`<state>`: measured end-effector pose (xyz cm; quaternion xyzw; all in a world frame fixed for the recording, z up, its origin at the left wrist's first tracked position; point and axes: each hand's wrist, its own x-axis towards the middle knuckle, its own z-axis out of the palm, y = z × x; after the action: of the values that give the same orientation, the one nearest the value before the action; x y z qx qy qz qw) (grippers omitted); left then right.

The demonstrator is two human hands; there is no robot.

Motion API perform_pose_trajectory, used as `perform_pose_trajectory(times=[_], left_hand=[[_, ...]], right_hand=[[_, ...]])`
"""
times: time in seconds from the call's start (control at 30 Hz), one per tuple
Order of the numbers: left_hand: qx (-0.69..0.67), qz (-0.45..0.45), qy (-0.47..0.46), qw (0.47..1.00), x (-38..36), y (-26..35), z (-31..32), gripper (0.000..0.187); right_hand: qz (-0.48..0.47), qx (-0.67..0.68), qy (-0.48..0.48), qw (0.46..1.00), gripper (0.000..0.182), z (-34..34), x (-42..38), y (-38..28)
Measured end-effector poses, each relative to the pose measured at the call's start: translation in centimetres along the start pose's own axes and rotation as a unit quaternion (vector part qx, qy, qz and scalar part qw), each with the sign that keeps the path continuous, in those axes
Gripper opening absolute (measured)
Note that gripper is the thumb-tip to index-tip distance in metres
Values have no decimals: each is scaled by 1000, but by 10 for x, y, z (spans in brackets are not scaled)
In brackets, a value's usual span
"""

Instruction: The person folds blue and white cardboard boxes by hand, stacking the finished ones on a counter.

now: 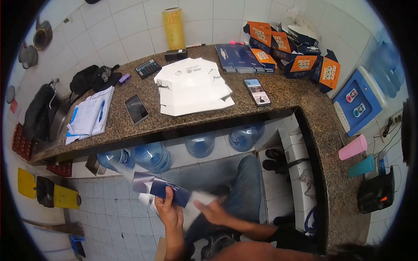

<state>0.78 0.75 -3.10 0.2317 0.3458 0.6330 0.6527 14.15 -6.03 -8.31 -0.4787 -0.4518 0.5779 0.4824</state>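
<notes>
Low over the lap, my left hand (169, 209) grips a dark blue and white cardboard piece (176, 192), its thumb on the blue face. To the right, my right hand (212, 210) is at the white part of the same piece, blurred by motion; its fingers are partly hidden behind the card. On the counter above lie flat white cardboard sheets (191, 89). A stack of dark blue flat cartons (239, 58) is at the back, beside folded orange and blue boxes (301, 63).
The granite counter (322, 130) curves round the front and right. On it are a phone (257, 92), a tablet (136, 108), a calculator (148, 68), a notebook (89, 114) and a yellow roll (173, 28). Below stand several water jugs (200, 144). Cups (352, 148) are at right.
</notes>
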Motion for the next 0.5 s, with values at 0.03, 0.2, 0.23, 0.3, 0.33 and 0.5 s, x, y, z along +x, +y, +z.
perform_pose_trajectory(times=[0.03, 0.2, 0.23, 0.3, 0.33, 0.5], left_hand=[[-10, 10, 1, 1000, 3, -3, -5, 16], [30, 42, 45, 998, -6, -11, 9, 16], [39, 29, 35, 998, -11, -13, 13, 17], [69, 35, 0, 997, -11, -32, -17, 22], [68, 38, -2, 997, -8, -38, -18, 22], [47, 46, 45, 997, 6, -21, -1, 23]], right_hand=[[-64, -30, 52, 996, 37, 5, -5, 15], [-398, -260, 69, 877, 40, -14, 21, -46], [-401, -331, 71, 851, 42, -15, 30, -44], [-401, -368, 64, 837, 46, -22, 45, -35], [-404, -368, 64, 835, 46, -21, 45, -36], [-347, -243, -3, 906, 48, -26, 40, -37]])
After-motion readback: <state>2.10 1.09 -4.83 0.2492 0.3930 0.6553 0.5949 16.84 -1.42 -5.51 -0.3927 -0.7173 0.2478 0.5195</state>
